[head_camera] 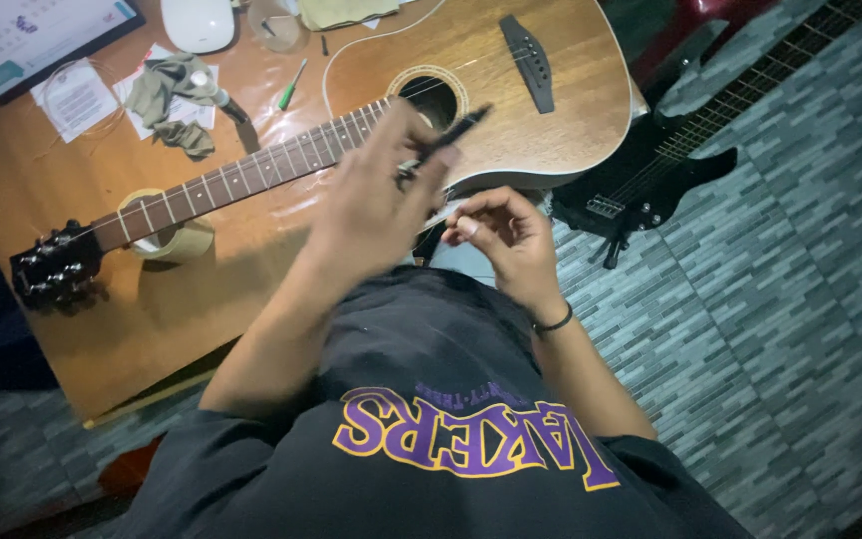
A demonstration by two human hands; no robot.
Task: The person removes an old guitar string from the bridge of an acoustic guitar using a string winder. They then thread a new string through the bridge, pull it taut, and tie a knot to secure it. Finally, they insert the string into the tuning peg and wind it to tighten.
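Left hand [366,205] pinches a thin black tool [448,135] over the acoustic guitar [471,75]; right hand [506,235] has fingers curled together, seemingly empty

Acoustic guitar [511,90]: warm brown body, dark bridge. Electric guitar [641,180]: glossy black. Bench [12,170]: orange-brown wood. Floor [780,260]: grey staggered brick pattern. Screwdriver [292,84]: green handle. Wristband [554,321]: black.

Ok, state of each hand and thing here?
Left hand: raised, gripping a thin black tool.
Right hand: fingers curled, contents unclear.
Acoustic guitar: flat on table, neck on tape roll.
Electric guitar: lying on floor.
Screwdriver: untouched.
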